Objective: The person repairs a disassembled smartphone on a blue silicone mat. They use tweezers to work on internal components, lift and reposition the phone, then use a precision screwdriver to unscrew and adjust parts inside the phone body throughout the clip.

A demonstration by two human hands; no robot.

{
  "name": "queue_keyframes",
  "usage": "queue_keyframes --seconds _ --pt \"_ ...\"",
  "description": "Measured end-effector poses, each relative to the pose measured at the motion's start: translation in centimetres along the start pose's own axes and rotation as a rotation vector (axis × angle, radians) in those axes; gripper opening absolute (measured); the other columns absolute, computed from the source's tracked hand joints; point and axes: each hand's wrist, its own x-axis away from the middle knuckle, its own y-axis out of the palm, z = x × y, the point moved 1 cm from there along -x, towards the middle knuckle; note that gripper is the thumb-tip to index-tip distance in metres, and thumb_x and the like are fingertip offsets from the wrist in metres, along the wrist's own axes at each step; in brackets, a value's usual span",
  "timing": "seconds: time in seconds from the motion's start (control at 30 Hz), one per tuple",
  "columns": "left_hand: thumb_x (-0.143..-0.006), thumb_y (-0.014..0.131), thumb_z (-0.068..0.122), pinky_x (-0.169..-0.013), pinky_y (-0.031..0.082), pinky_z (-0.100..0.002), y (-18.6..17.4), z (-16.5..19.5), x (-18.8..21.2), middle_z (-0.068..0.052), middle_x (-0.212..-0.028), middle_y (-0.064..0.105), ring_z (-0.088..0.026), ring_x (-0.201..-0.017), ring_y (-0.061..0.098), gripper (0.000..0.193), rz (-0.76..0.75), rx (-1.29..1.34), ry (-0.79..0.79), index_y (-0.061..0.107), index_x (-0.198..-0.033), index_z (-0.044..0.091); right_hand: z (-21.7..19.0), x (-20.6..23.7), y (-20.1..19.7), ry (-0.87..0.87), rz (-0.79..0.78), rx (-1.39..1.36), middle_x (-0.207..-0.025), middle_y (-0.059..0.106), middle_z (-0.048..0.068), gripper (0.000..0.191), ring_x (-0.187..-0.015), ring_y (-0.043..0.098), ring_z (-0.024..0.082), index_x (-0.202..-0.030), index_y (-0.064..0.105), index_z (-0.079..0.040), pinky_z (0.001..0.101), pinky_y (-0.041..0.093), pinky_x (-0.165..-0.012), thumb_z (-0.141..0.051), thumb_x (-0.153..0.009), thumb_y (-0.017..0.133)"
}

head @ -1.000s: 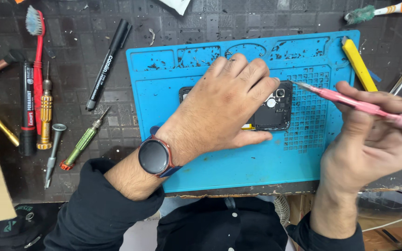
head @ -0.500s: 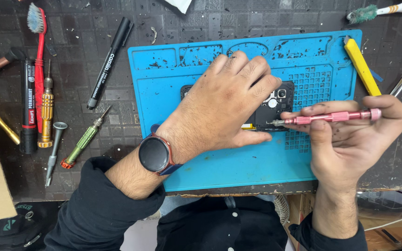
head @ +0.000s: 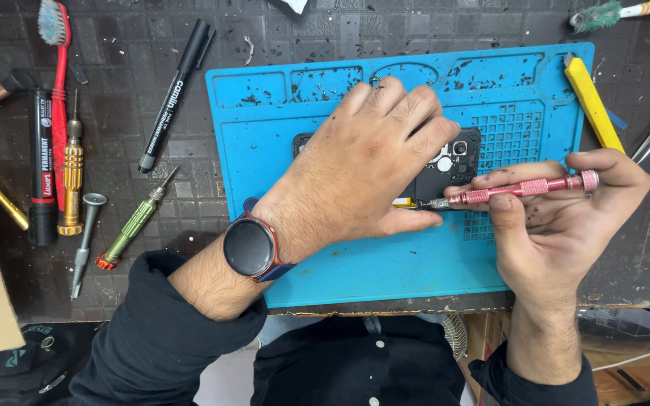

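1. Left hand (head: 370,169), centre of frame, lies flat with fingers spread over a black smartphone with its back opened (head: 457,162); it presses the phone down and grips nothing. A dark round wristwatch (head: 250,248) sits on that wrist.
2. The phone lies on the blue silicone repair mat (head: 385,271), right of the mat's centre, mostly hidden by the left hand; only the camera end shows.
3. Right hand (head: 558,218), right of frame, is closed around a slim pink metal precision screwdriver (head: 520,188), held nearly level, its tip at the phone's lower edge beside the left thumb.
4. Judgement on technique: keep the left palm firm so the phone cannot slide; seat the bit squarely before turning, light downward pressure, rotate with the fingertips only. The tip is close to the thumb, so a slip is the risk.
5. Versus one second ago: the driver was then raised and slanted, tip up near the camera end; now it is lowered and flatter, tip at the lower edge. Versus half a second ago: near identical. Left hand unchanged.
6. Elsewhere on the dark surface (head: 212,210): yellow plastic pry bar (head: 592,101) at upper right, black marker pen (head: 177,94), green-handled screwdriver (head: 133,225) and red toothbrush (head: 59,90) at left
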Motion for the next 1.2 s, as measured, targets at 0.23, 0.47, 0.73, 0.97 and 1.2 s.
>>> queue_keyframes --seconds 0.23,0.47,0.73,0.97,1.2 --pt "-0.068 0.09 0.055 -0.088 0.044 -0.044 0.2 -0.1 0.2 -0.011 -0.116 0.054 -0.031 -0.108 0.052 0.08 0.004 0.002 -0.005 0.059 -0.123 0.007 0.3 0.2 -0.1 -0.043 0.006 0.092 -0.104 0.064 0.018 0.051 -0.097 0.076 0.026 -0.133 0.02 -0.008 0.0363 0.069 -0.094 0.0 -0.117 0.068" --pt "-0.068 0.09 0.055 -0.089 0.044 -0.044 0.1 -0.1 0.3 -0.011 -0.116 0.054 -0.031 -0.108 0.052 0.081 0.003 -0.004 -0.002 0.059 -0.124 0.006 0.6 0.4 -0.1 -0.1 0.013 0.159 -0.105 0.057 0.017 0.053 -0.097 0.076 0.026 -0.133 0.021 -0.008 0.0355 0.07 -0.095 0.0 -0.116 0.07" --pt "-0.066 0.09 0.055 -0.088 0.044 -0.044 0.2 -0.2 0.3 -0.011 -0.115 0.054 -0.031 -0.107 0.052 0.081 -0.003 0.0 -0.004 0.059 -0.124 0.006 0.6 0.2 -0.2 -0.122 -0.002 0.19 -0.105 0.064 0.019 0.051 -0.095 0.076 0.026 -0.134 0.02 -0.009 0.0333 0.069 -0.092 0.0 -0.118 0.068" --pt "-0.067 0.09 0.057 -0.088 0.043 -0.044 0.1 -0.2 0.2 -0.011 -0.116 0.054 -0.031 -0.108 0.052 0.082 -0.007 -0.01 -0.005 0.059 -0.124 0.007 0.7 0.3 -0.3 -0.125 0.014 0.185 -0.104 0.06 0.019 0.052 -0.095 0.076 0.025 -0.135 0.021 -0.009 0.0327 0.069 -0.092 -0.002 -0.118 0.07" --pt "-0.078 0.088 0.048 -0.087 0.039 -0.045 -0.4 0.0 0.6 -0.006 -0.109 0.057 -0.026 -0.103 0.055 0.058 0.036 0.056 0.076 0.062 -0.114 0.01 1.4 1.2 -0.7 -0.069 0.095 0.11 -0.101 0.064 0.016 0.05 -0.091 0.072 0.023 -0.138 0.023 -0.008 0.031 0.065 -0.091 -0.007 -0.121 0.07"
